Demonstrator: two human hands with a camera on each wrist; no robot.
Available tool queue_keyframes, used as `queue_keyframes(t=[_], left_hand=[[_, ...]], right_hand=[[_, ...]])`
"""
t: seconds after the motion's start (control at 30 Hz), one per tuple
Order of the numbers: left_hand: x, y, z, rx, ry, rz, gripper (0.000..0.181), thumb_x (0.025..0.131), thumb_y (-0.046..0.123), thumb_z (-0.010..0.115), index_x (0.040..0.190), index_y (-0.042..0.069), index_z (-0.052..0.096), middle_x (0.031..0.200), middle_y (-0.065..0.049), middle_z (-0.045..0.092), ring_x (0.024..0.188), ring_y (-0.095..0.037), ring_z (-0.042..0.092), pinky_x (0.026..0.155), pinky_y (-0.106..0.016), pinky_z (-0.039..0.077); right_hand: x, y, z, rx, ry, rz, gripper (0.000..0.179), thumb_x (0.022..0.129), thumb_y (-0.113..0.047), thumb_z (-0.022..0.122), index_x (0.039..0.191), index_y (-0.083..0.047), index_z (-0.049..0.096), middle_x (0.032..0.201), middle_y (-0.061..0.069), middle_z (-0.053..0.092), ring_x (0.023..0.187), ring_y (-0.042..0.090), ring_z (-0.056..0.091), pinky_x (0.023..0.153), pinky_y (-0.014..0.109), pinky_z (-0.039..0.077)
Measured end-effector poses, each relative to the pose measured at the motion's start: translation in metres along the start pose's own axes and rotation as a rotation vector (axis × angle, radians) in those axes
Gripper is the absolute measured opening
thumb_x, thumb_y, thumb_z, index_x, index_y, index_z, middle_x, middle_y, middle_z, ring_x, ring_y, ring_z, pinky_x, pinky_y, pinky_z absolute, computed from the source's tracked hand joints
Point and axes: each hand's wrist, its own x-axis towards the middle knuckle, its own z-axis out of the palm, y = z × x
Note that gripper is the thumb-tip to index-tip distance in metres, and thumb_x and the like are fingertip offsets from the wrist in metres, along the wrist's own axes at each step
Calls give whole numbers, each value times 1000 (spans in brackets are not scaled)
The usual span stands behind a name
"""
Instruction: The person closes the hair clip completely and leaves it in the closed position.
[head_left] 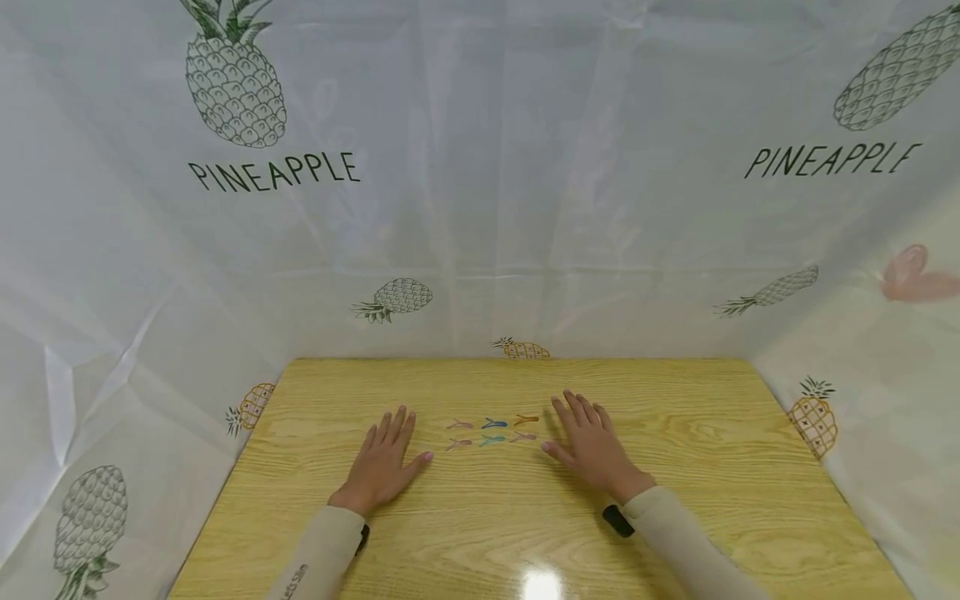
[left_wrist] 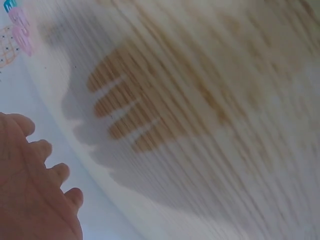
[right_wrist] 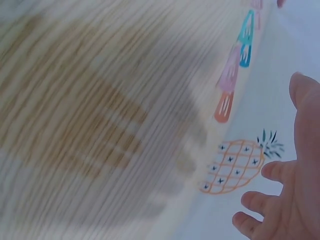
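Now, in the head view, six small forked clips [head_left: 495, 424] — pink, blue, orange and teal — lie in two rows on the yellow wood-grain table [head_left: 450, 533], between the left hand [head_left: 381, 463] and the right hand [head_left: 596, 452], both with straight fingers and thumbs spread. The left wrist view shows parted fingertips [left_wrist: 60, 172], clips at the corner; the right wrist view, spread fingers [right_wrist: 260, 202] — clips near the table's edge.

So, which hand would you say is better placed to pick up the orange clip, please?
Probably the right hand: it is close to the orange clip, while the left hand sits farther away.
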Motion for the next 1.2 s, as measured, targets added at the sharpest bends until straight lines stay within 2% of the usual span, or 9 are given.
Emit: queue_keyframes(t=[0.2, 0.37, 0.57, 0.7, 0.9, 1.2], left_hand=[[0, 11, -5, -28, -13, 3, 78, 108, 48, 57, 161, -5, 35, 169, -29, 28, 154, -54, 25, 124, -67, 20], [2, 15, -2, 6, -21, 6, 75, 108, 45, 58, 161, -4, 37, 167, -28, 33, 153, -52, 31, 124, -64, 25], [4, 13, 9, 73, 15, 36, 74, 108, 48, 56, 159, -3, 41, 163, -28, 40, 148, -50, 40, 121, -62, 31], [2, 18, 8, 73, 42, 51, 71, 107, 44, 61, 157, -4, 45, 160, -28, 44, 145, -50, 44, 119, -62, 34], [3, 26, 7, 73, 37, 37, 64, 106, 37, 65, 154, -3, 50, 156, -26, 48, 142, -47, 48, 117, -62, 37], [3, 30, 11, 104, 83, 65, 60, 103, 33, 71, 149, -1, 55, 149, -24, 54, 135, -45, 53, 110, -62, 44]], right_hand=[[4, -9, 5, 2, -6, -27, 75, 105, -42, 67, 159, 4, 41, 163, 33, 35, 149, 53, 36, 118, 72, 27], [6, -19, 7, 22, -8, -45, 73, 103, -39, 70, 157, 4, 44, 162, 32, 37, 149, 52, 37, 119, 72, 28], [11, -31, 12, 22, -5, -59, 69, 103, -37, 71, 155, 2, 47, 162, 30, 40, 148, 49, 40, 119, 68, 29], [15, -40, 15, 42, 2, -71, 67, 102, -36, 72, 153, 1, 50, 161, 29, 41, 148, 47, 41, 119, 67, 31], [22, -54, 19, 49, -2, -89, 66, 102, -38, 72, 152, -1, 52, 159, 26, 45, 147, 44, 43, 120, 63, 32], [28, -72, 29, 39, 53, -160, 59, 98, -34, 78, 144, -1, 59, 150, 26, 53, 140, 43, 51, 116, 61, 39]])
